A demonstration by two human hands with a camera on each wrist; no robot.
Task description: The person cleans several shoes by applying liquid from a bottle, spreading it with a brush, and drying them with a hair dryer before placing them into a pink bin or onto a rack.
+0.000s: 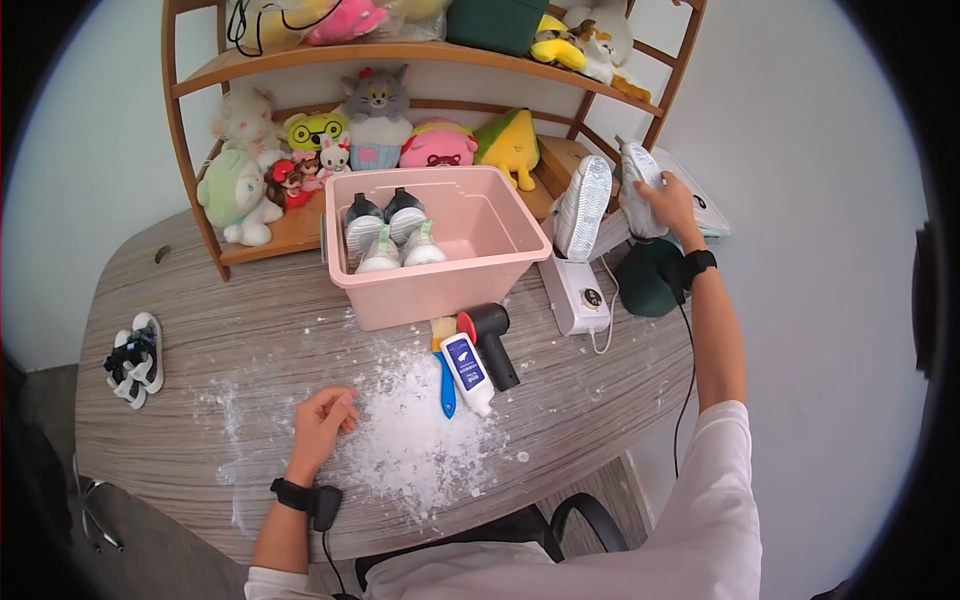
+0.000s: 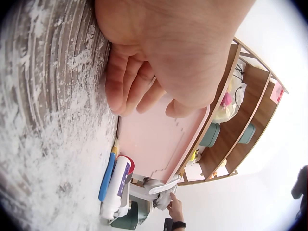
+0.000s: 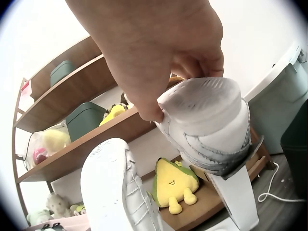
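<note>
At the right of the head view, my right hand (image 1: 672,205) grips a white shoe (image 1: 640,185) on the white dryer (image 1: 578,300); in the right wrist view thumb and fingers pinch the shoe (image 3: 207,130) across its sole. Beside it the other white shoe (image 1: 582,210) stands upright, sole facing out, also seen in the right wrist view (image 3: 108,187). My left hand (image 1: 323,425) rests at the powder-covered tabletop, fingers loosely bent, holding nothing. Ahead of it lie a blue-handled brush (image 1: 447,385), a white bottle (image 1: 466,368) and a black handheld device (image 1: 493,345).
A pink bin (image 1: 430,295) with several shoes stands at the table's back, before a wooden shelf (image 1: 400,52) of plush toys. Small sandals (image 1: 135,360) lie at the left. A dark green object (image 1: 645,280) and a white cable (image 1: 606,320) are beside the dryer.
</note>
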